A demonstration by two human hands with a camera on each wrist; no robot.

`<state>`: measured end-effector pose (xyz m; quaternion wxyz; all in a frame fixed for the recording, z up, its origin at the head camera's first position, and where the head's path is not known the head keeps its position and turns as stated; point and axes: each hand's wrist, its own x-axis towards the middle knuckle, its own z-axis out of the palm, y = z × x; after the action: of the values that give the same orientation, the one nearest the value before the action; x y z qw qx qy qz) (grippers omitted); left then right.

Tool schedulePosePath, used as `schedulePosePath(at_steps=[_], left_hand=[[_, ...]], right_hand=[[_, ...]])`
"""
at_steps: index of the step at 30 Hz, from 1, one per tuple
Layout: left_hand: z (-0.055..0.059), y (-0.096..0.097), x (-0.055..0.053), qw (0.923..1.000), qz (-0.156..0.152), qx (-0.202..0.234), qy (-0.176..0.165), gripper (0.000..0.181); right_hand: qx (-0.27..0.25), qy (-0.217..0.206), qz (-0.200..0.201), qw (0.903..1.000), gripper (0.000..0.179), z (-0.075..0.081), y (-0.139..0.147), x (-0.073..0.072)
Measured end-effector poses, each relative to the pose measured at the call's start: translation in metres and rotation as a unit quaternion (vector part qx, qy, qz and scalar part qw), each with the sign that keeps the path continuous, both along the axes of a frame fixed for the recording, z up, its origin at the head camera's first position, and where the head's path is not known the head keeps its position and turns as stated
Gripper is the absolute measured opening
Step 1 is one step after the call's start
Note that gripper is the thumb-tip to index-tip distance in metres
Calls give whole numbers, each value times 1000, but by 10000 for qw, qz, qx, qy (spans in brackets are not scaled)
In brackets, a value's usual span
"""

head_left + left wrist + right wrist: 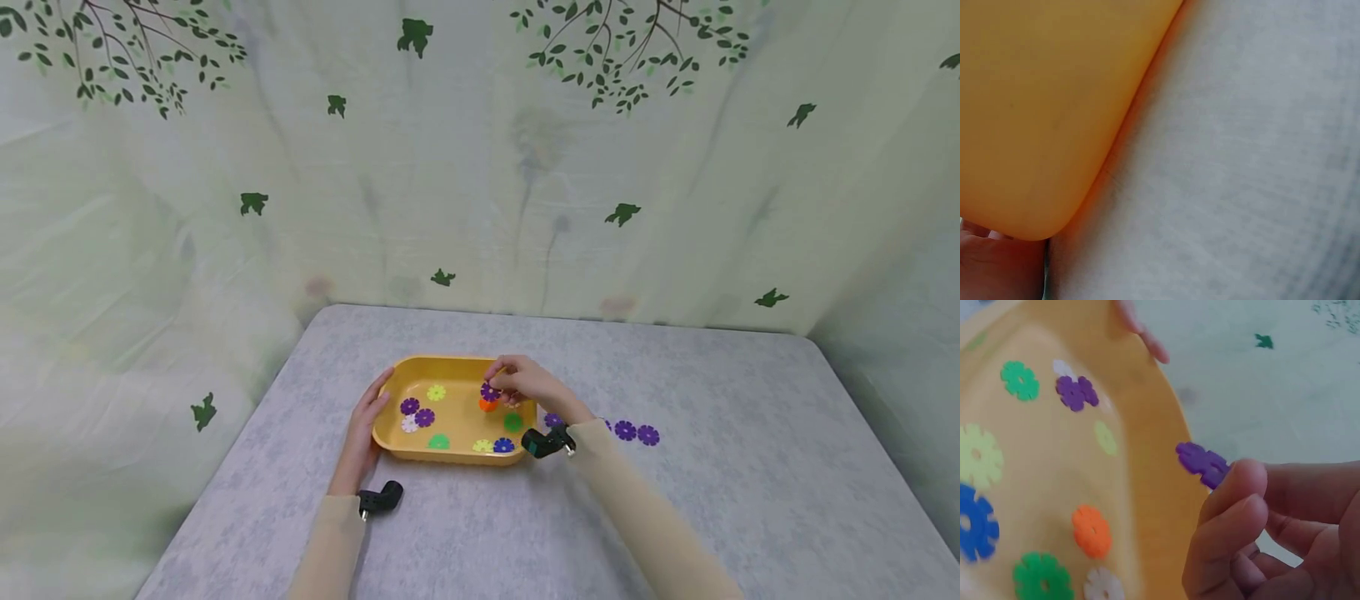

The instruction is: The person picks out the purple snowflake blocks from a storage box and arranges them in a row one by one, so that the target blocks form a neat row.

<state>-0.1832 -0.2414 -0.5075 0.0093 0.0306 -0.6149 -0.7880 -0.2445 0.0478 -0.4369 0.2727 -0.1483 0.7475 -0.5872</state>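
Note:
A yellow-orange plastic tray [450, 457] with rounded corners rests on the table. My left hand [365, 423] grips its left end, the fingers along the outside and the thumb over the rim. Between thumb and forefinger, my right hand [525, 379] pinches a purple notched plastic disc [1200, 464], above the tray's right part. Directly below that lies an orange disc [1092, 531]. Purple discs [424, 417] overlap a white one [408, 424] at the tray's left. Green [438, 442], yellow [437, 392] and blue [503, 446] discs are scattered inside too.
Right of the tray, several purple discs [626, 431] lie in a row on the grey mottled table [750, 483], partly hidden behind my right forearm. A light curtain [480, 183] with leaf prints hangs behind the table and at both sides.

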Motion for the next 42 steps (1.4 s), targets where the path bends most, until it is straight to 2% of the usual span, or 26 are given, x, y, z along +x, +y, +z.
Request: schedulePosePath(at_steps=[9,19,25,29,35,42], left_hand=[[-1,0,-1,10000,-36,10,-27,47],[-4,0,-3,10000,-38,-8,-46,47],[-3,-1,-2,9999,-108,7,0,47],[-2,-2,-1,9999,-97,-60,-18,47],[-3,-2,-1,9999,-83,-85,-87,48],[-3,-1,-3,9999,-83,9,-58,47]], right_hand=[[-472,-38,-559,9973,20,0,75,6],[-752,90,-1187,9900,26,-22,172,27],[-299,81,-1845,9823,31,-35,222,46],[185,121,-2049,9785,32,-45,243,56],[643,155,-2024,9771,30,-57,253,66],[1327,379,-2075,9684,25,-58,248,70]])
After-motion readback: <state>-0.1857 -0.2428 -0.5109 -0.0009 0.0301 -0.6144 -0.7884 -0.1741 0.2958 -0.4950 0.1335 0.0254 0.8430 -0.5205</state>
